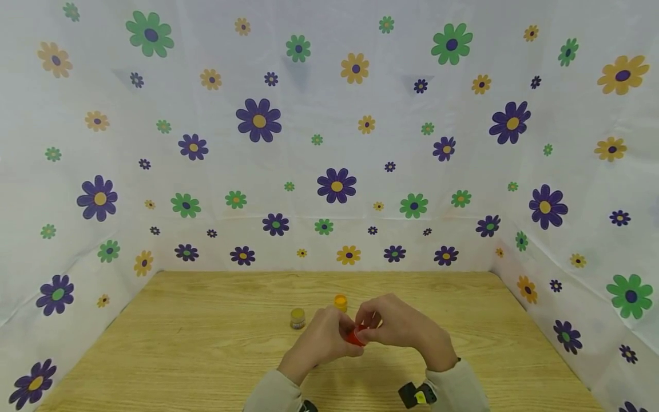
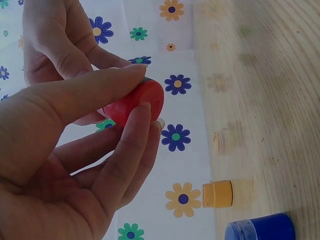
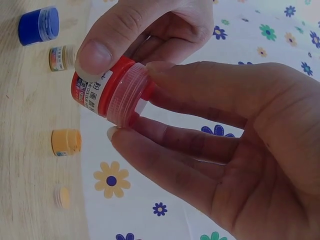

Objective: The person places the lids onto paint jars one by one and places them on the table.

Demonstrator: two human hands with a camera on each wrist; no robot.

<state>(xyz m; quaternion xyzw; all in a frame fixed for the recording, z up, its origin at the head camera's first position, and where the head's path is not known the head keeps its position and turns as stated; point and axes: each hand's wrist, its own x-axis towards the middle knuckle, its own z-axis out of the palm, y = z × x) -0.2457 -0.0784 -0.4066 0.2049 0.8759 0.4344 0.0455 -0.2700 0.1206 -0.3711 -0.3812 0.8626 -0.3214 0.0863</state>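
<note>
Red jar [image 1: 354, 337] at lower centre of head frame, held off the worktop [image 1: 206, 343]. Left hand [image 1: 325, 337] grips the body [image 3: 86, 96], right hand [image 1: 399, 325] pinches the lid [image 3: 124, 97]; 1 per end, neither nearer. Axis tilted, lid end up, toward right hand.

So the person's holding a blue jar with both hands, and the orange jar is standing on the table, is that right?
Not quite, the colour is wrong: the left hand and right hand hold a red jar, as the right wrist view shows. The orange jar is indeed standing on the table.
</note>
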